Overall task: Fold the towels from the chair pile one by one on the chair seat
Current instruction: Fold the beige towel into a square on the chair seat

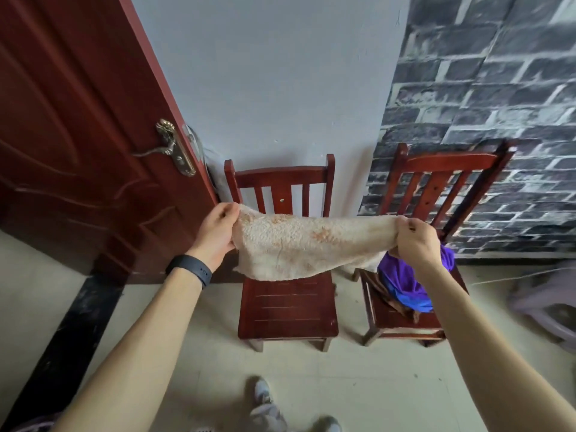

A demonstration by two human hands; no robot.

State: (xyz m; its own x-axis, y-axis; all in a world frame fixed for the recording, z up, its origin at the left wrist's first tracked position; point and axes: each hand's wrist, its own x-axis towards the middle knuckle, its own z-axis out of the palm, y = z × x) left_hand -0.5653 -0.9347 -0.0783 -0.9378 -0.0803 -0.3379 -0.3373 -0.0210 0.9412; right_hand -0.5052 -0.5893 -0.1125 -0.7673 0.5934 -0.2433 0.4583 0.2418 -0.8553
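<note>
- Nearest, below both hands, the person's shoes (265,400) stand on the tiled floor, and a dark band (190,269) circles the left wrist.
- The left hand (218,232) pinches one top corner of the towel (299,247), fingers curled over the edge. The right hand (416,241) grips the opposite corner the same way. The hands are well apart and about level.
- The cream, fluffy towel hangs stretched between the hands and sags in the middle. Whether its lower edge touches the wood beneath cannot be told.
- The seat (286,307) lies below and between the hands, nearer the left one, with bare slats showing in front of the towel.
- Under the right hand the pile (405,285) sits on a second chair (405,325), purple cloth over something brown, partly hidden by the right wrist.
- The step in hand looks like opening the towel out before laying it down; no fold shows yet.
- The next move calls for lowering both hands together so the towel spreads flat on the seat, corners kept taut. It seems wider than the seat, so some overhang is likely.
- Farthest, a door (78,135) stands beyond the left hand and a brick-patterned wall (498,104) beyond the right.
</note>
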